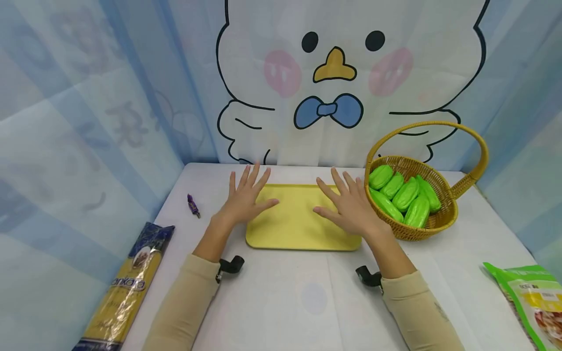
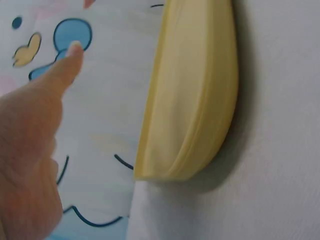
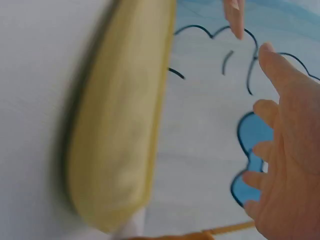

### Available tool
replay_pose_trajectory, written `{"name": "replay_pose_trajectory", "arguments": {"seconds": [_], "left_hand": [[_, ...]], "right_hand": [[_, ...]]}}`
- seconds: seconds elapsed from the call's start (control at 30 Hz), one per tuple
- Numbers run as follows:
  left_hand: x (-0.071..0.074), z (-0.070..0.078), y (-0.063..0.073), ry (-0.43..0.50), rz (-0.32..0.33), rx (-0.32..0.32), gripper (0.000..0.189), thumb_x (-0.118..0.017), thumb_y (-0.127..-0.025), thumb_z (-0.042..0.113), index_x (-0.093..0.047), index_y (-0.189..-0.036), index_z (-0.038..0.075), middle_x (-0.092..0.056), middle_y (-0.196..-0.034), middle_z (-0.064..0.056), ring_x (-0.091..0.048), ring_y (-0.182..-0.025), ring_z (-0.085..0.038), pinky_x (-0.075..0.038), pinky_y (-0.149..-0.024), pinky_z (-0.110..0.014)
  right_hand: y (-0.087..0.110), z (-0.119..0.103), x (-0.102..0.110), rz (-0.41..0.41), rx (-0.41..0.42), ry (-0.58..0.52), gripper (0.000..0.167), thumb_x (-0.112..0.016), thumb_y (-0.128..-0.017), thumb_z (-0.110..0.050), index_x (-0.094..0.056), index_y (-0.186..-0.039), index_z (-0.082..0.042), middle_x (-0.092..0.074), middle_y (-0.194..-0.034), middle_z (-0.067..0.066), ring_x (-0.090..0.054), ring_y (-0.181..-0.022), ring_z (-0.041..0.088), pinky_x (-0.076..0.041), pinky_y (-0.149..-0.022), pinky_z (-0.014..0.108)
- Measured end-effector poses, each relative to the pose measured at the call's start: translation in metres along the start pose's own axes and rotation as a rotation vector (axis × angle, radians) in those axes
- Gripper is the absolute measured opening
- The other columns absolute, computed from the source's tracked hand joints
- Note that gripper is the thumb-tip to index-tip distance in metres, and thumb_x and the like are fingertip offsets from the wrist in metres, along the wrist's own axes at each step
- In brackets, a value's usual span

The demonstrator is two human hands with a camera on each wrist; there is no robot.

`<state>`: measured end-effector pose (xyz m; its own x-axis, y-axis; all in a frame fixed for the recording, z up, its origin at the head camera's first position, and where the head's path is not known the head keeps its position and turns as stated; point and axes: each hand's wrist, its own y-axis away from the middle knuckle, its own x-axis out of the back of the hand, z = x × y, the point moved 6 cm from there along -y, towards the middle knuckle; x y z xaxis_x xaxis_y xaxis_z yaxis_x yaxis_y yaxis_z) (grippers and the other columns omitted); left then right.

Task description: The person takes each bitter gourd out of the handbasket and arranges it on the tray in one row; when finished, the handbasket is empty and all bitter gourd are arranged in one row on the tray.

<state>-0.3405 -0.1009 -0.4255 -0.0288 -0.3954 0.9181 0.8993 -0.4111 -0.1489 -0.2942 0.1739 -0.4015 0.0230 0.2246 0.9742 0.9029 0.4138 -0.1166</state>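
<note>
A yellow rectangular tray (image 1: 303,219) lies on the white table, with nothing in it. My left hand (image 1: 247,199) is held over the tray's left end, fingers spread and straight, holding nothing. Over its right end my right hand (image 1: 351,204) is likewise spread and bare. In the left wrist view the left hand (image 2: 35,140) hovers apart from the tray (image 2: 185,100). The right wrist view shows the right hand (image 3: 295,150) also clear of the tray (image 3: 120,120). Close beside the right hand stands a wicker basket (image 1: 452,214) with several bright green vegetable-like pieces (image 1: 406,192).
A small purple wrapped candy (image 1: 193,206) lies at the left. Along the left edge rests a long yellow and blue packet (image 1: 127,287). A green packet (image 1: 531,297) sits at the right edge. A curtain with a cartoon face (image 1: 333,97) hangs behind the table (image 1: 285,302).
</note>
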Motion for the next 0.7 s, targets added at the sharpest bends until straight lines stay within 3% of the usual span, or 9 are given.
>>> {"name": "replay_pose_trajectory", "arguments": {"seconds": [0.13,0.23,0.33,0.47,0.6,0.7], "left_hand": [[0.008,-0.017,-0.002,0.321,0.073,-0.009,0.086,-0.057,-0.103,0.055,-0.008,-0.169,0.03,0.005,-0.177,-0.002,0.003,-0.164,-0.028,-0.004,-0.13,-0.064],[0.004,-0.031,-0.001,0.465,0.053,0.014,0.084,-0.06,-0.103,0.05,-0.01,-0.168,0.033,-0.002,-0.177,0.001,-0.003,-0.164,-0.027,-0.013,-0.131,-0.062],[-0.01,-0.045,0.003,0.459,-0.03,0.059,0.082,-0.06,-0.104,0.049,-0.012,-0.168,0.034,-0.006,-0.177,-0.004,-0.006,-0.164,-0.031,-0.01,-0.131,-0.062],[-0.03,-0.06,0.007,0.369,-0.136,0.11,0.082,-0.059,-0.104,0.05,-0.015,-0.169,0.026,-0.008,-0.176,-0.014,-0.005,-0.163,-0.035,0.002,-0.131,-0.062],[-0.035,-0.066,0.011,0.31,-0.166,0.097,0.08,-0.06,-0.103,0.048,-0.024,-0.167,0.017,-0.017,-0.174,-0.015,-0.007,-0.163,-0.036,0.008,-0.131,-0.058],[-0.033,-0.067,0.013,0.314,-0.173,0.093,0.079,-0.062,-0.102,0.048,-0.029,-0.166,0.015,-0.023,-0.173,-0.012,-0.009,-0.163,-0.036,0.007,-0.132,-0.055]], "right_hand": [[0.009,0.009,0.022,-0.03,-0.016,-0.182,0.076,-0.048,-0.104,-0.063,-0.023,-0.167,-0.029,-0.005,-0.176,0.014,-0.01,-0.16,0.048,-0.011,-0.126,0.072],[0.019,0.018,0.04,-0.049,-0.049,-0.283,0.075,-0.049,-0.104,-0.061,-0.024,-0.167,-0.029,-0.007,-0.176,0.013,-0.009,-0.16,0.047,-0.016,-0.123,0.075],[0.028,0.027,0.057,-0.039,-0.076,-0.319,0.075,-0.051,-0.104,-0.06,-0.026,-0.167,-0.028,-0.008,-0.176,0.013,-0.008,-0.16,0.046,-0.017,-0.122,0.077],[0.039,0.042,0.071,-0.037,-0.11,-0.358,0.073,-0.053,-0.105,-0.057,-0.028,-0.166,-0.025,-0.01,-0.176,0.015,-0.009,-0.16,0.045,-0.019,-0.12,0.078],[0.046,0.058,0.08,-0.032,-0.128,-0.357,0.073,-0.055,-0.105,-0.052,-0.028,-0.166,-0.023,-0.017,-0.173,0.021,-0.014,-0.158,0.049,-0.019,-0.118,0.081],[0.05,0.07,0.084,-0.01,-0.143,-0.352,0.073,-0.056,-0.105,-0.05,-0.028,-0.167,-0.023,-0.022,-0.172,0.021,-0.019,-0.157,0.049,-0.021,-0.118,0.08]]}}
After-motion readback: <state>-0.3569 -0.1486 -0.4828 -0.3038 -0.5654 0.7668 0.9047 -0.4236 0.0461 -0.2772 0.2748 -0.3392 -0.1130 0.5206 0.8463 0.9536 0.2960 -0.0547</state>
